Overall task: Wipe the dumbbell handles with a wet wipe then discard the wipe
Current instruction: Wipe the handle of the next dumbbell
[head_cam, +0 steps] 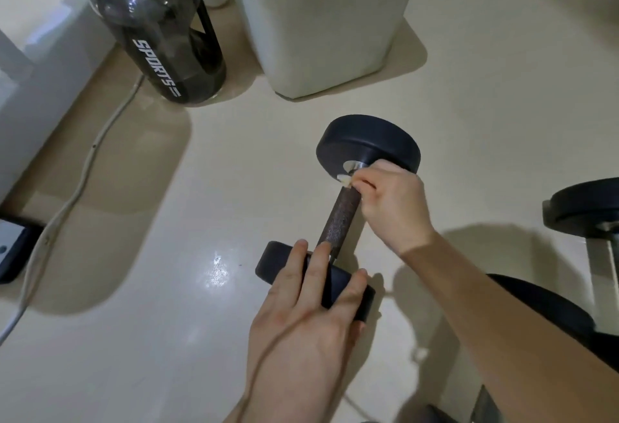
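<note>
A black dumbbell lies on the pale floor, its dark knurled handle running from a near head to a far head. My left hand lies over the near head, fingers spread and fairly straight. My right hand curls round the far end of the handle and pinches a small white wet wipe against it, next to the far head. Most of the wipe is hidden under the fingers.
A dark "SPORTS" water bottle stands at the back left beside a white bin-like box. A white cable trails along the left floor. A second dumbbell lies at the right edge.
</note>
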`<action>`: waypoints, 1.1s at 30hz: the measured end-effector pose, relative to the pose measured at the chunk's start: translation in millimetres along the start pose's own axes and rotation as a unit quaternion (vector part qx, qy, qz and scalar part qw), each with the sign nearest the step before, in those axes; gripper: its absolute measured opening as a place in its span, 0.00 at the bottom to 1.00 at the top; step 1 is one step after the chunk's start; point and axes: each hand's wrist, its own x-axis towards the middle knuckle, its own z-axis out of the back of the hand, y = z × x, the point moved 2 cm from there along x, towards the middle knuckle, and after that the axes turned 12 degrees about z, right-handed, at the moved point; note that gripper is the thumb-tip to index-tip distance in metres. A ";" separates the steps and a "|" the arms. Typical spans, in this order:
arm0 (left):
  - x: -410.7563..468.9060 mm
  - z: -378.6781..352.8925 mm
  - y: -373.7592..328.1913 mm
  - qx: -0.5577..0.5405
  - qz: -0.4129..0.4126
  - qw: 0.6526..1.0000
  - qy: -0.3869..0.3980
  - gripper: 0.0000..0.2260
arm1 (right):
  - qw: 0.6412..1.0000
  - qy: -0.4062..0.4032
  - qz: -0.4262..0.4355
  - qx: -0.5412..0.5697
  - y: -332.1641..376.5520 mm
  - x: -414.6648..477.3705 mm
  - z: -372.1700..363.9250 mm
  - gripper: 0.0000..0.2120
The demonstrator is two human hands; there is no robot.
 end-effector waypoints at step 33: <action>-1.9 6.5 -11.9 -0.128 -0.114 0.983 -0.061 0.17 | 0.980 0.140 -0.083 0.117 2.6 -49.7 9.9 0.06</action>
